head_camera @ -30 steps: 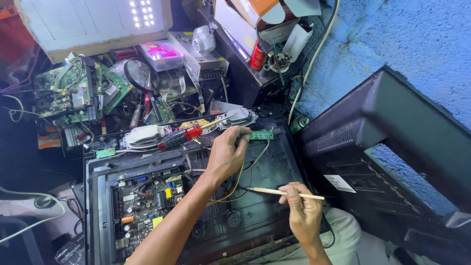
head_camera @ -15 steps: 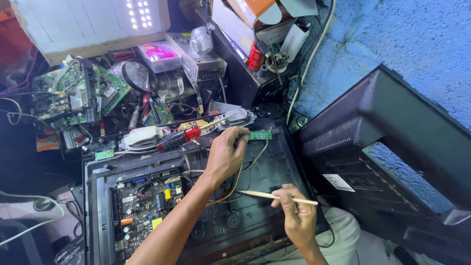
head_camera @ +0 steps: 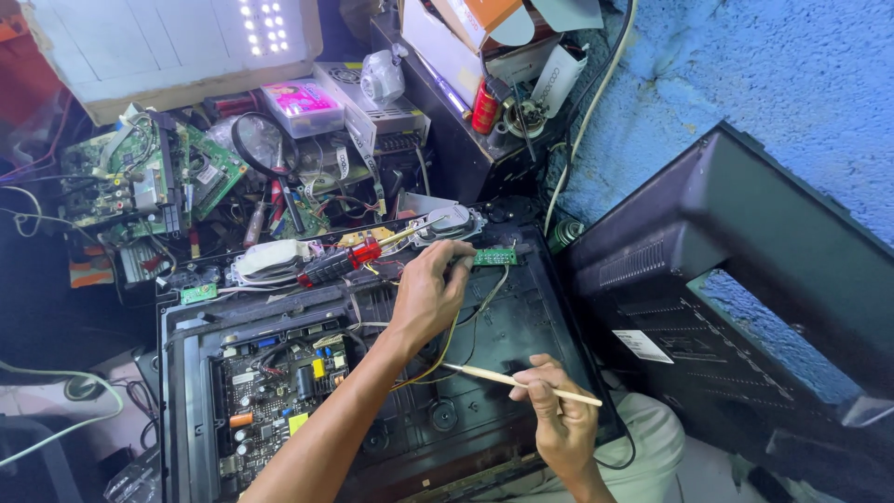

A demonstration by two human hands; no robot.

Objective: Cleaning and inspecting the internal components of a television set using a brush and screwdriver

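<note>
Small green board (head_camera: pixel 494 256) stays pinched in the left hand (head_camera: pixel 430 293); right hand (head_camera: pixel 556 419) holding the thin stick (head_camera: pixel 521 382) should poke gently.

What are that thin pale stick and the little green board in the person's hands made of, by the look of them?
The thin pale stick in the right hand looks like bare wood or bamboo: matte, cream-coloured. The small green board at the left hand looks like glossy laminate circuit board with tiny components.
</note>
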